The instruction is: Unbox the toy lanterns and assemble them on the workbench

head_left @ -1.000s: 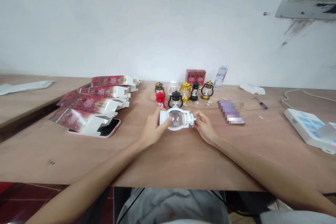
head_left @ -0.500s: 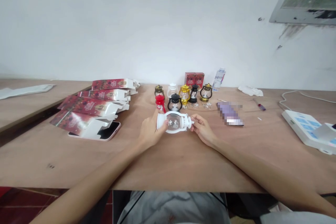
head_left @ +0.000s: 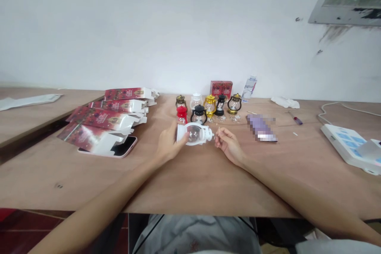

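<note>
My left fingers (head_left: 181, 137) grip the white plastic lantern with clear globe (head_left: 195, 134) sideways | my right fingers (head_left: 218, 137) pinch a thin pale piece (head_left: 219, 130) beside its top | black-framed lantern (head_left: 198, 115) just beyond

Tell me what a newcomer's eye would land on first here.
Probably the white lantern held sideways in the left hand, its top towards the right hand. Next, the group of small lanterns just beyond, then the red printed boxes fanned out on the left.
</note>
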{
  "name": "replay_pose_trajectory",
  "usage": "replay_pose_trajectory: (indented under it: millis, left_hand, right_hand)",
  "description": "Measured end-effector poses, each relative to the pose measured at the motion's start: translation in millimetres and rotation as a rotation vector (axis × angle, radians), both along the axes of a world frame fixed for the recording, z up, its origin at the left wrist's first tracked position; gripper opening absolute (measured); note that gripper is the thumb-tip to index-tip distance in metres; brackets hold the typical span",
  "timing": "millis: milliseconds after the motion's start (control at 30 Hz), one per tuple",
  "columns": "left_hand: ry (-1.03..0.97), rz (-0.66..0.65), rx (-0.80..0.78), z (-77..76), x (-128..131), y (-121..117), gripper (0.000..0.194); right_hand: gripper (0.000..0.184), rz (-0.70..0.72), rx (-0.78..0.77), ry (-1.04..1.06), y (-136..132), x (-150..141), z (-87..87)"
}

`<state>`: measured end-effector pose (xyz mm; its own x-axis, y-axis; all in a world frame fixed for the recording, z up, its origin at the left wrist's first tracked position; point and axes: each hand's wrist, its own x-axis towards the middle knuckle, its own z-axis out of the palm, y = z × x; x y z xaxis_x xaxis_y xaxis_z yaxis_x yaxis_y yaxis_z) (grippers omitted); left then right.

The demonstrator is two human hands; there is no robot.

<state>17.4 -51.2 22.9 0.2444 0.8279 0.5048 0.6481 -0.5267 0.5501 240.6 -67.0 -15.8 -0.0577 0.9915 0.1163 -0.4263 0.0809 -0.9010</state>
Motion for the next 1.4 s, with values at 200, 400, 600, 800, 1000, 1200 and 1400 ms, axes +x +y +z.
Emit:
replay_pose_trajectory:
  millis: [200,400,600,800,1000,1200,1400]
  left_hand:
    - [-0.266,0.156,0.185,8.8,-3,2,0.044]
    - [-0.240,0.138,0.193,6.6,2,-1,0.039]
    - [-0.306,0.125,0.221,3.8,1,0,0.042]
    - [-0.304,0.092,0.252,2.1,0,0,0.040]
    - [-0.302,0.093,0.264,2.2,-1,2,0.041]
    - [-0.305,0.124,0.312,5.5,-5,5,0.041]
    - [-0.312,0.152,0.300,5.2,-7,7,0.043]
  right_hand:
    - [0.034,-0.284,0.133,-0.136,6,7,3.1]
    - [0.029,-0.241,0.194,-0.454,6,8,-2.2]
    - [0.013,-0.115,0.825,-1.094,-13,2,0.3]
    - [0.025,-0.064,1.151,-1.496,-19,-6,0.0]
    - [0.029,-0.015,0.997,-1.463,-15,-15,-1.7]
    - [0.024,-0.106,0.972,-1.417,-16,-20,-3.4]
    - [0.032,-0.395,0.850,-1.316,6,-14,-5.6]
